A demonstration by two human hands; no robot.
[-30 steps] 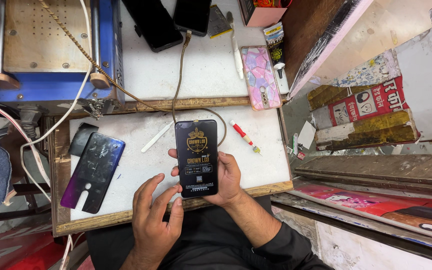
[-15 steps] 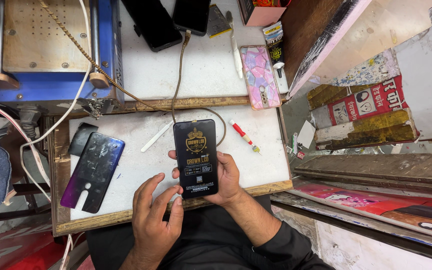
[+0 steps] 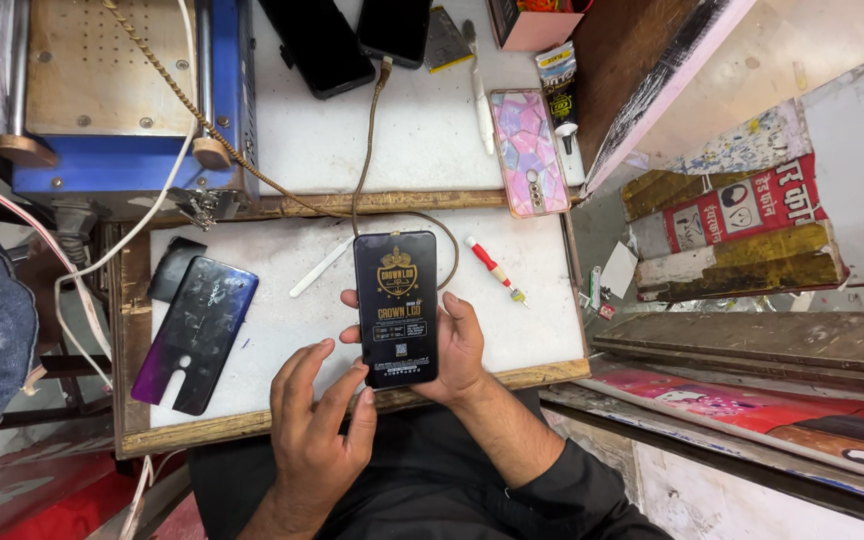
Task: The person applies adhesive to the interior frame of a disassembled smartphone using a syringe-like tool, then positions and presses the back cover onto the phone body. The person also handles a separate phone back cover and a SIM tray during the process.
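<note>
Phone (image 3: 397, 308), black and flat, lies in your right hand (image 3: 452, 345) near the centre of the view, its printed dark face turned up toward you. Your right grip is closed on it: the palm carries it from below, the thumb presses the right edge, and fingertips show at the left edge, so I judge it is held steady for looking at. Your left hand (image 3: 320, 420) is at 7 o'clock from the phone, its fingers loosely spread, and the fingertips come to the lower left corner; if they really touch it, I cannot tell. This hand holds nothing.

You hold the phone just above the white surface (image 3: 282, 330), near its front wooden edge. At 9 o'clock from the phone a purple-black back cover (image 3: 195, 333) lies flat with its inner side seemingly up, and a white thin stick (image 3: 320, 268) is between them, toward 10 o'clock. At 2 o'clock lies a small red screwdriver (image 3: 492, 268), close enough for your right hand. A brown cable (image 3: 364, 160) runs from 12 o'clock down behind the phone. Farther, at 1 o'clock, a pink patterned case (image 3: 527, 150) rests on the upper white board, and at 10 o'clock stands a blue machine (image 3: 122, 100) with a perforated plate.
</note>
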